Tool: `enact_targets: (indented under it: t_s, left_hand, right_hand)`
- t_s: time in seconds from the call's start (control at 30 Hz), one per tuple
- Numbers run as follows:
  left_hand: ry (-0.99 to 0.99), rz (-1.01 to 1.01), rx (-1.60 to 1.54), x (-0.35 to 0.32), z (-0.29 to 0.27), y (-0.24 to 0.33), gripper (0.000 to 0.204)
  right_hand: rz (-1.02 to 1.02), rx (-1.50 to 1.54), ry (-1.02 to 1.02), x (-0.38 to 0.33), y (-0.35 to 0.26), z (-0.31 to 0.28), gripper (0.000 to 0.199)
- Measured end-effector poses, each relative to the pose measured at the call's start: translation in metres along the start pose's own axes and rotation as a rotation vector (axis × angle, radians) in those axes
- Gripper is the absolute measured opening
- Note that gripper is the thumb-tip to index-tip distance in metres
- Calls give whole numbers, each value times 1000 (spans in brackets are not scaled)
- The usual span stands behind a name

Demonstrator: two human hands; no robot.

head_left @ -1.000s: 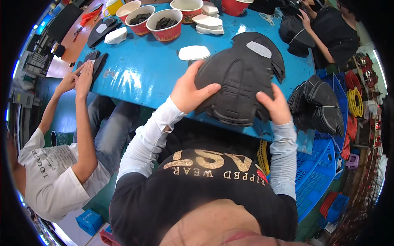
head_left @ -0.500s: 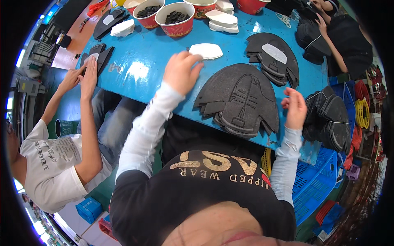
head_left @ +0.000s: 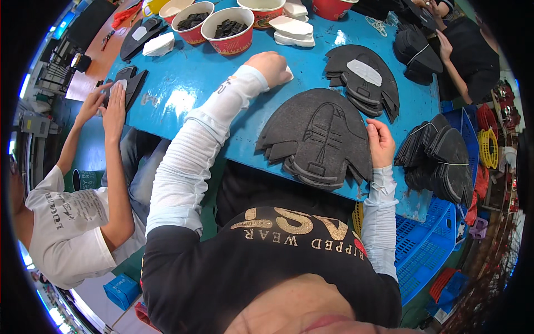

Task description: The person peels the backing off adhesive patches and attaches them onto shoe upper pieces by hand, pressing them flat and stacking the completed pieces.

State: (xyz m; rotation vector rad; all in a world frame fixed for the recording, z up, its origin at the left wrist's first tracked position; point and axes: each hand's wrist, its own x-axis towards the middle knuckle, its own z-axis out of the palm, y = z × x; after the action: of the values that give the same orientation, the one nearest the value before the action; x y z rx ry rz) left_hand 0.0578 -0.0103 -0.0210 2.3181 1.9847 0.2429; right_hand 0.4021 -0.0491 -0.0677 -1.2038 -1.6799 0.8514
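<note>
A stack of black shoe-upper pieces (head_left: pixel 317 131), flat with a moulded lace pattern on top, lies before me at the table's near edge. My right hand (head_left: pixel 381 146) is at its right edge, with bent fingers closed on the rim. Beyond the stack, my left hand (head_left: pixel 270 68) reaches over a small pile of white patches (head_left: pixel 290 73). Only a white edge shows past that hand, and its fingertips are hidden. Behind on the right lies another black stack (head_left: pixel 339 65), with a pale oval patch (head_left: pixel 364 72) on top.
Red-and-white tubs (head_left: pixel 228 42) with black bits stand at the back, beside white pads (head_left: pixel 292 30). Tied black stacks (head_left: pixel 439 156) lie at the table's right edge, above blue crates (head_left: pixel 425 239). A co-worker's hands (head_left: pixel 111 106) press a black piece at left; another person's arm (head_left: pixel 453 67) is at far right.
My left hand has moved forward and right, down over the white patches. My right hand has come left from beside the stack to its edge. The view has shifted slightly.
</note>
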Motion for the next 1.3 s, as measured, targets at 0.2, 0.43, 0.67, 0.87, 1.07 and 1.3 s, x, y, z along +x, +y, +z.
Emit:
enact_targets:
  t_s: [0.2, 0.43, 0.67, 0.87, 1.07, 1.3]
  left_hand:
    - [-76, 78, -216, 0, -6, -7, 17]
    - [-37, -43, -264, 9, 2, -14, 21]
    - [30, -45, -412, 4, -8, -28, 20]
    - [508, 118, -637, -12, -34, -23, 14]
    - [558, 92, -499, -18, -4, -20, 12]
    - [523, 80, -582, -17, -3, -12, 12]
  right_hand:
    - [-28, -39, -22, -1, -3, -1, 21]
    - [-26, -7, -20, -2, -4, -2, 21]
    - [-7, -17, -25, -1, -4, -2, 20]
    - [-3, -4, -39, -2, 0, -4, 21]
    - [-15, -4, -66, -4, 3, -4, 20]
    - [-221, -40, -57, 37, -68, -3, 25]
